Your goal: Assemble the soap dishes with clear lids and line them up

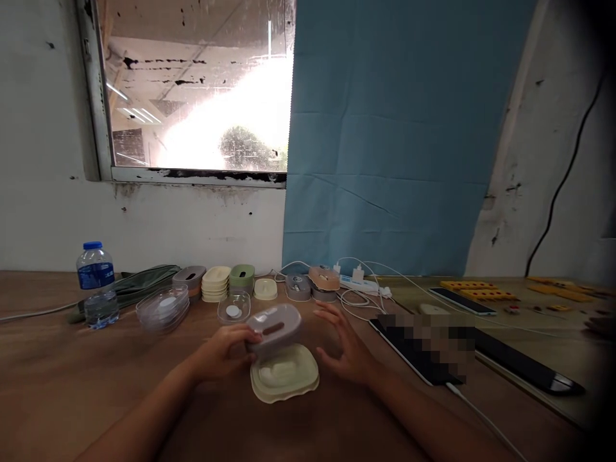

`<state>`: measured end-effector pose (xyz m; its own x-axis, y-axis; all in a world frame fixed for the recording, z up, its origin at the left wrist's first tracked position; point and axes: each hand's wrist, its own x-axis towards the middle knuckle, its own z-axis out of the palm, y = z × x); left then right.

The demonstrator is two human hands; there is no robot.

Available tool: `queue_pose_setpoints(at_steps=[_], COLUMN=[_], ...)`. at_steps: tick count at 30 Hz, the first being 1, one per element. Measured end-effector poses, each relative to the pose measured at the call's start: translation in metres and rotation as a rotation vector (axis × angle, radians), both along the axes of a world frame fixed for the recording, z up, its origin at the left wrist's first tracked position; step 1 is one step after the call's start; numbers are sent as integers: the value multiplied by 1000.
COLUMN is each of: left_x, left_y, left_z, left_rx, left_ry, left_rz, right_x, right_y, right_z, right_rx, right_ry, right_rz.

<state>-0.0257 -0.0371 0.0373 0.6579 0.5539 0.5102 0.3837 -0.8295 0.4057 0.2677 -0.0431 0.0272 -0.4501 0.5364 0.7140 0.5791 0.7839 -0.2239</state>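
Note:
My left hand (230,350) grips the left end of a grey rounded plastic cover (287,321) with an oval slot in its top. The cover is tilted, its right end higher, over a pale yellow plastic piece (283,375) with a wavy rim that lies on the table. Whether the two touch is hard to tell. To the right of both, my right hand (344,346) is open with its fingers apart, touching neither piece.
Behind stand clear plastic trays (163,309), stacked cream pieces (216,283), a green cover (241,277) and orange-topped cases (324,281). A water bottle (97,285) is at left. At right are a power strip (363,283), white cables, a tablet (409,356) and a phone (461,300).

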Motion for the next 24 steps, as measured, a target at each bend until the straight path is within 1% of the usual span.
queue_pose_setpoints(at_steps=[2, 4, 6, 9, 13, 17, 19, 21, 22, 23, 24], left_x=[9, 16, 20, 22, 22, 25, 26, 24, 21, 18, 13], left_y=[-4, -6, -6, -6, -6, -8, -10, -8, -6, -2, 4], left_z=[-3, -6, -9, -10, -9, -10, -10, -9, -9, -10, -11], left_rx=[-55, -79, -104, -154, -193, -209, -199, -159, -132, -100, -65], left_ry=[49, 54, 36, 23, 22, 84, 101, 71, 43, 7, -29], left_rz=[-106, -159, -162, -153, -170, -198, -230, -238, -216, -165, -85], right_x=[2, 2, 1, -2, -4, -4, -4, -4, -3, -3, -3], right_y=[-2, -4, -4, -3, -2, -3, -3, -4, -4, -4, -4], right_z=[3, 4, 4, 0, 0, 2, 3, 3, 3, 3, 3], right_rx=[-92, -227, -367, -496, -518, -505, -504, -505, -504, -503, -501], right_ry=[-111, -257, -367, -400, -395, -441, -470, -478, -472, -465, -458], right_rz=[82, 160, 218, 251, 222, 221, 235, 237, 233, 231, 228])
